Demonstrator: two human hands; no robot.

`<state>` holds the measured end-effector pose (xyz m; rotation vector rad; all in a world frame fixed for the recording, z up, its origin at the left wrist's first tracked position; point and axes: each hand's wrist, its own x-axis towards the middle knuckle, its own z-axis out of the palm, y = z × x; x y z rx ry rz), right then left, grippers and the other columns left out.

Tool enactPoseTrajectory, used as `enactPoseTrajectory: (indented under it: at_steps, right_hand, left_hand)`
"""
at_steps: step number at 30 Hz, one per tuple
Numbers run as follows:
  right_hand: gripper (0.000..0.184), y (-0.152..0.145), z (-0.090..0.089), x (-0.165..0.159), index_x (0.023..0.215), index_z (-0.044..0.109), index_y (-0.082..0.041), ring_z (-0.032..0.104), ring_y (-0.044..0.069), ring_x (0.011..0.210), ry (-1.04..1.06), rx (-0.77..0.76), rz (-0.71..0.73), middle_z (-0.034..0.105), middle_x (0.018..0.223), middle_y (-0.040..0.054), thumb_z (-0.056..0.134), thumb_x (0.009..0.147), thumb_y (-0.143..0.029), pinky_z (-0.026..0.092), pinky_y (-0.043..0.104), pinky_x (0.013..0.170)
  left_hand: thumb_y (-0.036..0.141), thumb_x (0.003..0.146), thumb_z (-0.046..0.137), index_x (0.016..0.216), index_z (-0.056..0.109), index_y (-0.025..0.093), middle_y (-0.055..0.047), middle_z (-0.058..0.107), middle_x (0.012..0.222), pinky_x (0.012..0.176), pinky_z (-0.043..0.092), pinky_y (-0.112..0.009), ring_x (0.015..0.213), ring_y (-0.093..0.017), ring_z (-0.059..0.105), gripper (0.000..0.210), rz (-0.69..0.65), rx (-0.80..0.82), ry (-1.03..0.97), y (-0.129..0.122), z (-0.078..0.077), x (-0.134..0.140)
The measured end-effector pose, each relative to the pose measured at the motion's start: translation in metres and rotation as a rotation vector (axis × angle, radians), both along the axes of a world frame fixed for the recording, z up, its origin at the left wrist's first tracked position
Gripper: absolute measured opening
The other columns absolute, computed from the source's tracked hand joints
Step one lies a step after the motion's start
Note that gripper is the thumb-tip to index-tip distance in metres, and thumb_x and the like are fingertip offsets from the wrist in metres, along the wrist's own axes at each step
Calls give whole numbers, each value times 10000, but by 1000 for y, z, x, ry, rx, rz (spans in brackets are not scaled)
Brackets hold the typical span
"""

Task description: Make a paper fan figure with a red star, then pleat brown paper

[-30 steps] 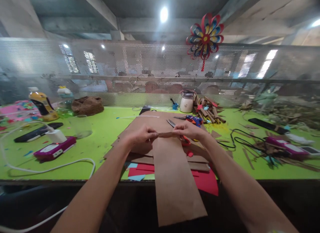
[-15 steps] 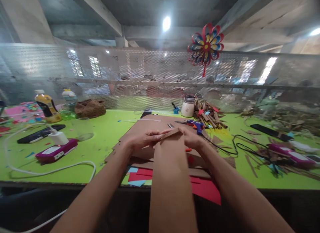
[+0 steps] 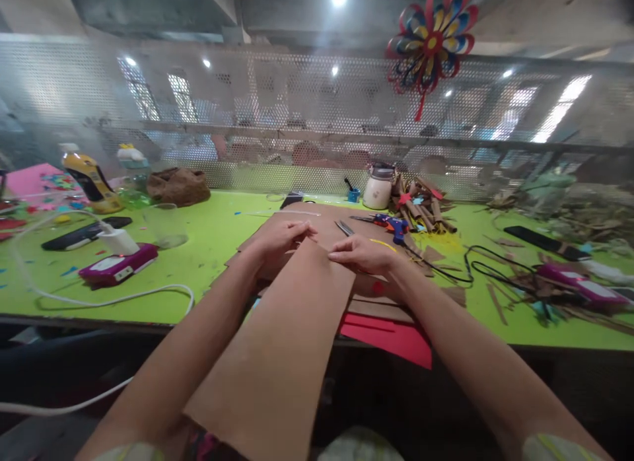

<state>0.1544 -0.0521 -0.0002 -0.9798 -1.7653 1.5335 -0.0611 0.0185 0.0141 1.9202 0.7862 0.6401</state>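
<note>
A long strip of brown kraft paper [image 3: 282,329] runs from the table toward me and hangs over the front edge. My left hand [image 3: 277,240] pinches its far left corner. At the far right edge of the strip my right hand [image 3: 361,255] presses down with fingers flat on the paper. Under the strip lie more brown paper sheets [image 3: 327,226] and red paper [image 3: 391,335]. Scissors [image 3: 344,228] lie just beyond my hands.
A blue glue gun [image 3: 393,225] and black cable [image 3: 475,269] are to the right, with a white jar [image 3: 377,190] and paper rolls [image 3: 421,207] behind. To the left are a pink device [image 3: 116,266], white charger and cable, a clear cup [image 3: 166,226] and a yellow bottle [image 3: 92,182]. A perforated metal screen backs the green table [image 3: 208,249].
The paper strip has been pulled toward me and swung left, its near end now hanging lower left. My hands have moved apart along its far edge. The view has tilted down.
</note>
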Motion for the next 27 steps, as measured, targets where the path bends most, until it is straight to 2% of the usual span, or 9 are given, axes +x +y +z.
enactPoseTrajectory:
  at_steps: [1,3,6,8,11,14,18,23,27]
  right_hand:
    - [330,0,0,1,878,658,-135,555,112,625,-74,34,15,632,726,10,624,743,-433,420,226,586]
    - [301,2,0,2,858,670,-130,530,111,628,-254,212,1,625,718,7,587,770,-405,397,220,582]
    - [238,7,-2,0,827,686,-128,508,120,649,-521,503,-80,622,710,13,562,783,-326,374,225,600]
    - [224,8,-5,-3,825,688,-132,508,123,646,-623,596,-123,624,708,18,540,792,-296,364,227,597]
    - [217,6,-8,-10,816,685,-135,510,122,639,-702,656,-151,628,716,28,526,804,-281,347,228,586]
    - [204,3,-9,-14,813,683,-138,498,121,628,-777,697,-173,632,726,42,535,804,-279,328,233,577]
    - [183,0,-6,-13,805,672,-157,476,124,606,-873,739,-172,630,731,51,531,806,-274,301,236,550]
    - [135,-3,2,-8,795,651,-163,488,133,627,-997,764,-115,629,775,57,554,718,-108,288,232,539]
    - [109,-7,6,-9,798,635,-163,493,136,631,-1085,786,-116,623,766,55,548,744,-125,271,229,528]
  left_hand:
    - [488,875,404,1051,600,110,-111,639,986,745,440,-313,862,-177,569,460,3,-41,-31,0,1,-1]
    - [512,841,441,996,632,108,-101,656,929,736,414,-288,846,-174,560,473,-28,-79,-30,-3,4,0]
    - [456,784,535,933,674,134,-65,663,884,726,390,-265,805,-160,543,381,-114,13,138,-12,4,5]
    - [383,756,574,922,687,147,-43,665,859,717,383,-256,775,-151,535,310,-182,72,214,-15,0,10]
    - [312,737,581,873,695,133,-33,655,778,673,381,-255,703,-142,523,252,-230,150,252,-15,-8,15]
    - [270,717,590,780,685,120,-24,624,690,628,373,-250,645,-133,499,189,-221,245,295,-11,-16,18]
    - [230,725,574,779,663,134,-20,619,709,626,369,-238,657,-130,500,142,-225,351,311,-7,-22,19]
    - [198,734,550,774,635,140,-8,591,706,599,348,-220,645,-119,478,111,-192,469,353,-7,-26,21]
    - [181,731,517,773,618,140,-2,570,686,574,333,-220,619,-115,457,116,-186,528,433,-6,-27,20]
